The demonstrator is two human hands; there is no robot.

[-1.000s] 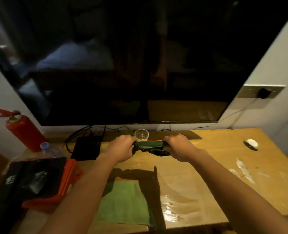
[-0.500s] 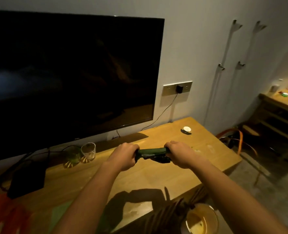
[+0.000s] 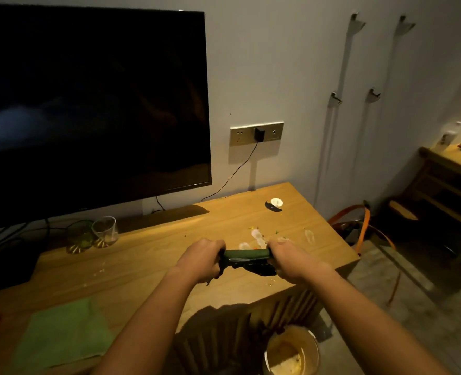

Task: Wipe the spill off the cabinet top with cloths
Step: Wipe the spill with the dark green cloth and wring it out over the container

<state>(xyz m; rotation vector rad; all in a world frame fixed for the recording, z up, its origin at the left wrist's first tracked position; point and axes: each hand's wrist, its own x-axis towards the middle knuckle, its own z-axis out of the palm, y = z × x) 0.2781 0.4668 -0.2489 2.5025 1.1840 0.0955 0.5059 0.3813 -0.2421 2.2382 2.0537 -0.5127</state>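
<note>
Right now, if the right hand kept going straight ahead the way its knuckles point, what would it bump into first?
Probably the pale spill smears on the cabinet top, just beyond the right hand, which grips the rolled dark green cloth; depth is uncertain.

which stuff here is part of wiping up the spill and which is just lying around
Part of the job: rolled dark cloth gripped by left hand and right hand; flat green cloth; wet smears on the cabinet top; bucket.

Lying about: glass, television, wall socket.
</note>
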